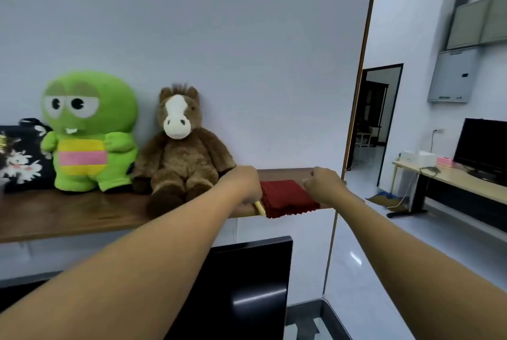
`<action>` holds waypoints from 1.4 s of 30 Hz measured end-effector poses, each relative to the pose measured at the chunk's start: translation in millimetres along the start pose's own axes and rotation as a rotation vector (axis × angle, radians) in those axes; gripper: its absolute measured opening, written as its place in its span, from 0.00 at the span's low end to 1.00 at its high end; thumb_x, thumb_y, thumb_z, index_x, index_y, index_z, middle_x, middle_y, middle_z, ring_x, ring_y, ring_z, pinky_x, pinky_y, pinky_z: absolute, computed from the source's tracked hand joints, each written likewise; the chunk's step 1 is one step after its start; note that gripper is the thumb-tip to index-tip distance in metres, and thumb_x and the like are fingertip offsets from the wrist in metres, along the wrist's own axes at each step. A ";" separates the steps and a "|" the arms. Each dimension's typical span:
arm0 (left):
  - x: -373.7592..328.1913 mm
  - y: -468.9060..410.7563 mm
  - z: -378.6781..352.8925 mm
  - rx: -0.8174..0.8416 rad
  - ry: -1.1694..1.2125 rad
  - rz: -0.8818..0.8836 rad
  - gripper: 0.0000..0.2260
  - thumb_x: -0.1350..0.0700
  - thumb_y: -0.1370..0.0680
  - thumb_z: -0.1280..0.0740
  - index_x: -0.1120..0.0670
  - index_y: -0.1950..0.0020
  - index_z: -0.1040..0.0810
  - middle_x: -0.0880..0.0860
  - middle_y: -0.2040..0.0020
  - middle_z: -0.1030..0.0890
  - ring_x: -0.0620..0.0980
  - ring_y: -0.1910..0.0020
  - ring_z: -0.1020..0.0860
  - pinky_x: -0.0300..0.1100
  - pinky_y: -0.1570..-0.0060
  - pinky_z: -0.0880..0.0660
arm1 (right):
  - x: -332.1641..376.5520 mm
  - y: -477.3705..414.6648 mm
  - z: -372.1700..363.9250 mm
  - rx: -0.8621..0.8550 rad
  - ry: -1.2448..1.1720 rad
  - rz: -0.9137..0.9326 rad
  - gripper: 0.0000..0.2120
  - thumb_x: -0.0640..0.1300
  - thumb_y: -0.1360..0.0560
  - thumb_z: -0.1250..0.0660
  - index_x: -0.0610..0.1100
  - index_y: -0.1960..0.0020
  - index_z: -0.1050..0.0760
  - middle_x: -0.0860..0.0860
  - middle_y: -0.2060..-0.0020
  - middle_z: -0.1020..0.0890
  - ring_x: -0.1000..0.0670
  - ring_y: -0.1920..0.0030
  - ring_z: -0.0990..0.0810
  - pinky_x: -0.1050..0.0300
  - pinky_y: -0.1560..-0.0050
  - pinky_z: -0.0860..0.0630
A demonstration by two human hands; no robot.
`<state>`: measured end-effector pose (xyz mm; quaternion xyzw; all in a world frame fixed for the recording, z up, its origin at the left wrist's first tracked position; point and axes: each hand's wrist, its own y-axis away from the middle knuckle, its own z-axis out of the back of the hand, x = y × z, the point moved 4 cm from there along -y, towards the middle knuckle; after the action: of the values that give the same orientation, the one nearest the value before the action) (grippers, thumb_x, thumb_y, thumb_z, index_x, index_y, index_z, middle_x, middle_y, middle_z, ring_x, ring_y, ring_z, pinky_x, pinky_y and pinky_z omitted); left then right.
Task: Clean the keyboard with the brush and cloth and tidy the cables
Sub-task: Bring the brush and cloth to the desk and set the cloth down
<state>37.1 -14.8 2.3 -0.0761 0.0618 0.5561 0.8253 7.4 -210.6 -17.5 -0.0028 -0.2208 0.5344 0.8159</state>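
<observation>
I am looking at a wooden shelf (82, 210) running along a pale wall (247, 38) and ending near a doorway (378, 120). The red cloth (285, 197) is lying at the shelf's right end, hanging over its front edge. The left hand (244, 186) is gripping the brush (259, 208) by its pale handle at the cloth's left side. The right hand (325, 184) is curling at the cloth's right edge; I cannot tell whether it is pinching it. A brown horse toy (178, 153) is sitting just beside the left hand, with a green toy (90, 131) beyond it. A dark monitor (247, 284) is standing below the shelf, and open floor (370, 230) is lying to the right.
</observation>
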 end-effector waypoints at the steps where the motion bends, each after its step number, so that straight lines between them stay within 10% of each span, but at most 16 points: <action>1: -4.0 -6.4 -6.4 0.024 0.013 0.019 0.09 0.63 0.24 0.42 0.57 0.64 0.31 0.52 0.67 0.28 0.48 0.73 0.31 0.38 0.75 0.34 | -3.0 -5.3 -6.4 -0.013 0.013 -0.004 0.13 0.49 0.21 0.42 0.41 0.50 0.25 0.45 0.52 0.19 0.46 0.57 0.23 0.55 0.55 0.25; 4: -2.5 -26.6 -20.9 0.073 0.079 0.094 0.11 0.61 0.23 0.42 0.59 0.64 0.27 0.55 0.69 0.24 0.51 0.74 0.28 0.38 0.73 0.30 | -5.9 -17.0 -24.2 -0.016 0.049 -0.022 0.15 0.50 0.19 0.41 0.38 0.48 0.24 0.44 0.56 0.21 0.44 0.54 0.21 0.56 0.60 0.26; 10: -5.3 -54.5 -37.6 0.063 0.077 0.173 0.14 0.54 0.20 0.42 0.60 0.62 0.26 0.55 0.66 0.21 0.52 0.70 0.23 0.41 0.63 0.23 | -4.7 -36.8 -50.3 0.018 0.137 -0.078 0.22 0.54 0.17 0.45 0.40 0.34 0.27 0.40 0.32 0.28 0.40 0.32 0.32 0.47 0.35 0.33; 13: -9.4 -59.0 -40.3 0.143 0.012 0.174 0.10 0.57 0.22 0.38 0.59 0.61 0.24 0.54 0.65 0.21 0.52 0.66 0.22 0.43 0.54 0.20 | -5.1 -50.3 -60.0 0.046 0.076 -0.084 0.23 0.58 0.19 0.44 0.40 0.39 0.24 0.40 0.37 0.24 0.40 0.37 0.25 0.47 0.37 0.28; 17: -7.0 -62.7 -44.4 0.144 -0.011 0.187 0.11 0.60 0.22 0.37 0.59 0.64 0.23 0.52 0.69 0.21 0.47 0.75 0.26 0.39 0.71 0.26 | -6.7 -62.1 -65.6 0.106 -0.014 -0.093 0.21 0.58 0.20 0.39 0.43 0.63 0.30 0.42 0.50 0.18 0.41 0.55 0.20 0.51 0.52 0.23; 21: -7.1 -60.3 -44.4 0.132 -0.026 0.189 0.12 0.58 0.22 0.37 0.59 0.65 0.24 0.52 0.71 0.22 0.46 0.77 0.26 0.38 0.74 0.29 | -1.8 -56.7 -59.5 0.115 -0.065 -0.110 0.14 0.48 0.19 0.38 0.38 0.57 0.27 0.43 0.63 0.22 0.45 0.70 0.24 0.57 0.73 0.30; 28: -22.3 -37.1 -11.3 -0.082 0.081 0.043 0.11 0.55 0.23 0.37 0.56 0.65 0.29 0.52 0.65 0.23 0.48 0.70 0.26 0.39 0.74 0.32 | 3.0 -35.0 -12.4 -0.032 -0.303 -0.061 0.18 0.45 0.18 0.41 0.39 0.31 0.33 0.39 0.35 0.25 0.39 0.38 0.25 0.53 0.51 0.30; 42: -59.5 127.7 31.2 -0.095 0.524 -0.167 0.14 0.54 0.23 0.37 0.57 0.68 0.25 0.48 0.79 0.24 0.43 0.84 0.30 0.35 0.76 0.31 | -14.1 119.1 91.4 -0.207 -0.215 -0.031 0.17 0.48 0.19 0.38 0.38 0.36 0.28 0.42 0.40 0.23 0.42 0.41 0.25 0.55 0.52 0.33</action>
<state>-103.1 -15.6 36.7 -0.2607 0.2403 0.4498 0.8197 -134.2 -192.9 31.4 -0.0264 -0.3607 0.4934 0.7911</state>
